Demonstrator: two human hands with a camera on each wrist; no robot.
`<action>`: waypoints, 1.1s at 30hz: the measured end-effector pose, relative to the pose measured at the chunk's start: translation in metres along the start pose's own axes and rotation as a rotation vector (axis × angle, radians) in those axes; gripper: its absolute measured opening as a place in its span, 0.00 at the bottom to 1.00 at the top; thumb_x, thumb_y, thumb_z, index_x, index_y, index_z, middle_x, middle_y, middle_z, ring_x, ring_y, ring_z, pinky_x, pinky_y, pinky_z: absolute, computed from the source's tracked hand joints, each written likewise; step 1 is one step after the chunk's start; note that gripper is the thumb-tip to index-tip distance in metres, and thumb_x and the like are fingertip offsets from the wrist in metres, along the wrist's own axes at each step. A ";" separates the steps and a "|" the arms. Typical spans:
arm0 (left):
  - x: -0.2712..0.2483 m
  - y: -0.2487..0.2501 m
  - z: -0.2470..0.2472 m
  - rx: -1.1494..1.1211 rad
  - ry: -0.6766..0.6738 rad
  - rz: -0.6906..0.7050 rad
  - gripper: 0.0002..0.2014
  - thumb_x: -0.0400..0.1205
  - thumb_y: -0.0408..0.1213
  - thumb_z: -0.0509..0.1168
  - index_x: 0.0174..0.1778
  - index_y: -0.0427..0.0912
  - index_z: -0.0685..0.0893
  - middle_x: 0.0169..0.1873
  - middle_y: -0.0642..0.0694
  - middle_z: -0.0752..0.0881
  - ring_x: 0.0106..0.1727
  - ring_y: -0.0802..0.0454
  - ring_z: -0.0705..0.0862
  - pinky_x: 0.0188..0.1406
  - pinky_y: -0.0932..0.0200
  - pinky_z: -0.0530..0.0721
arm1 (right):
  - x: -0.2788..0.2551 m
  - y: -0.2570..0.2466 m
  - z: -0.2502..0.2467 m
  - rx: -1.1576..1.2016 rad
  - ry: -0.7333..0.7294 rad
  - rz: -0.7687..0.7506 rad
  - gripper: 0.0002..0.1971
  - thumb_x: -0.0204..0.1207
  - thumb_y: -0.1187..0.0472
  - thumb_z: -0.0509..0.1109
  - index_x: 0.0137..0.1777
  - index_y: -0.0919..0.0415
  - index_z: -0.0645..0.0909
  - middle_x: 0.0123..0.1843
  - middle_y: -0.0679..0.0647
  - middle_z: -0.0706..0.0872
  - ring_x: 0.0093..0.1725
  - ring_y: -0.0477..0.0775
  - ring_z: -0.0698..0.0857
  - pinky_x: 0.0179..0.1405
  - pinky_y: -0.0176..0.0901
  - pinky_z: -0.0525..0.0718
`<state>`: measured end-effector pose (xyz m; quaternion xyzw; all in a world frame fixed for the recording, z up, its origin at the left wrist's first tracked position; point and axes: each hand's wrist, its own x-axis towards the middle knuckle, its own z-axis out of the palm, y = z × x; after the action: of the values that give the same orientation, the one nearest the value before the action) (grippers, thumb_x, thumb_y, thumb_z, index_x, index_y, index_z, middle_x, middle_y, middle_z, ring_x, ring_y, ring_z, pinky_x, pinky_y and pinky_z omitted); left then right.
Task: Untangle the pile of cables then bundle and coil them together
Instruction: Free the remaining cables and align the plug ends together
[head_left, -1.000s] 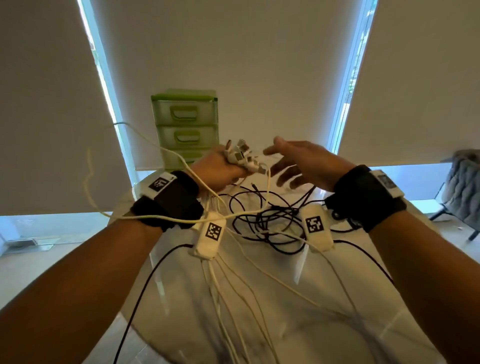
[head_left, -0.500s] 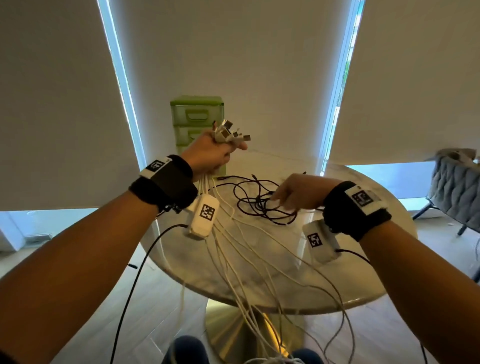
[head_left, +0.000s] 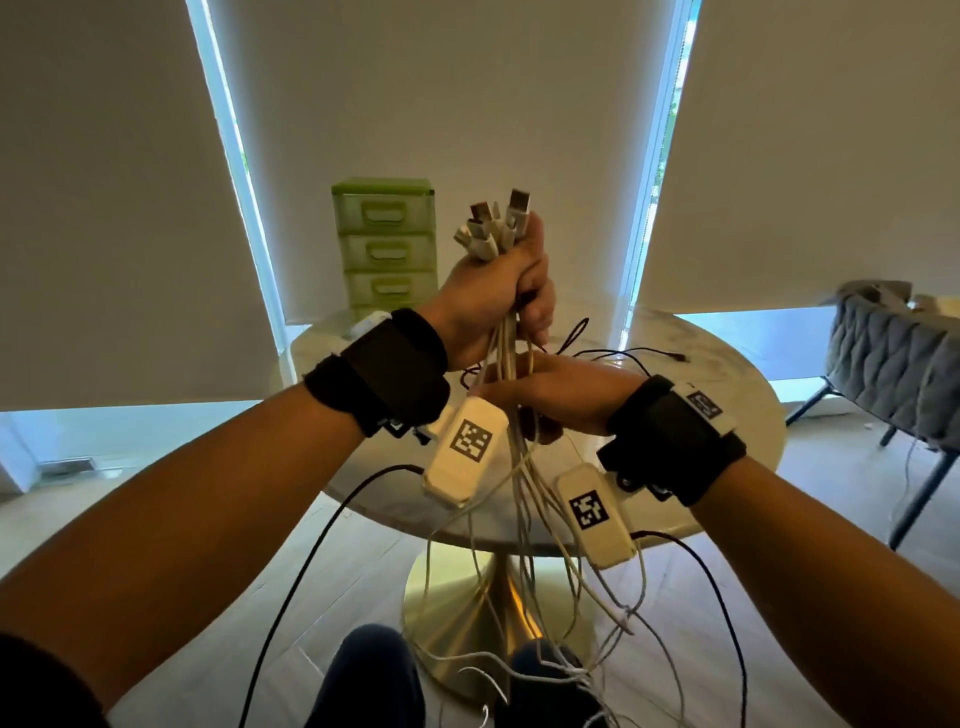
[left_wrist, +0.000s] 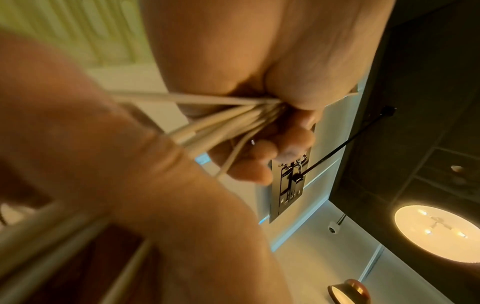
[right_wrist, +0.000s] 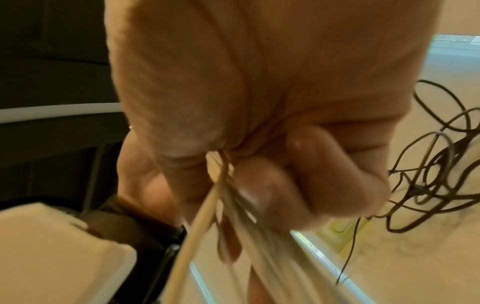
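My left hand (head_left: 493, 291) is raised above the round marble table (head_left: 727, 374) and grips a bundle of white cables (head_left: 506, 343), whose USB plugs (head_left: 493, 223) stick up out of the fist. Directly below it, my right hand (head_left: 550, 397) is curled round the same bundle. The loose ends hang past the table edge down to the floor. In the left wrist view the fingers (left_wrist: 285, 144) wrap the white cables (left_wrist: 221, 119). The right wrist view shows the fingers (right_wrist: 272, 185) closed on the white cables (right_wrist: 207, 205). A tangle of black cables (right_wrist: 428, 164) lies on the table (head_left: 613, 353).
A green drawer unit (head_left: 387, 244) stands at the table's back left. A grey chair (head_left: 893, 358) is to the right. The gold table base (head_left: 457, 587) and my knees are below, among the hanging cable ends. Black leads trail from both wrist cameras.
My left hand has lifted the plug ends higher and turned them upright. My right hand left the black tangle and took hold of the white bundle just under the left hand.
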<state>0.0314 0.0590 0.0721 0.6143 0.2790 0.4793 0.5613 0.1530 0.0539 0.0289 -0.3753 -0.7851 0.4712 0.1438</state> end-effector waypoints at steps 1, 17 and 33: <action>-0.002 -0.005 0.005 -0.031 -0.013 -0.019 0.27 0.88 0.54 0.49 0.25 0.42 0.64 0.17 0.45 0.69 0.23 0.49 0.70 0.27 0.56 0.78 | -0.005 0.003 0.002 0.008 -0.001 0.024 0.08 0.84 0.55 0.63 0.47 0.57 0.80 0.28 0.44 0.85 0.25 0.43 0.74 0.26 0.34 0.71; 0.005 -0.040 0.060 -0.475 0.102 -0.082 0.29 0.87 0.57 0.49 0.22 0.46 0.61 0.13 0.52 0.60 0.12 0.59 0.57 0.11 0.70 0.59 | -0.045 0.081 0.024 0.093 0.435 -0.103 0.14 0.83 0.56 0.64 0.37 0.61 0.80 0.30 0.49 0.84 0.30 0.46 0.83 0.35 0.36 0.81; -0.001 -0.083 0.132 -0.359 -0.213 -0.242 0.32 0.88 0.56 0.49 0.17 0.47 0.62 0.12 0.52 0.60 0.13 0.58 0.56 0.15 0.67 0.53 | -0.125 0.214 0.005 0.004 0.315 0.530 0.25 0.79 0.51 0.70 0.74 0.59 0.72 0.50 0.57 0.87 0.40 0.50 0.88 0.38 0.41 0.84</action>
<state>0.1667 0.0204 0.0039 0.5137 0.2000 0.3830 0.7412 0.3321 0.0185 -0.1392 -0.6352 -0.6270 0.4298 0.1367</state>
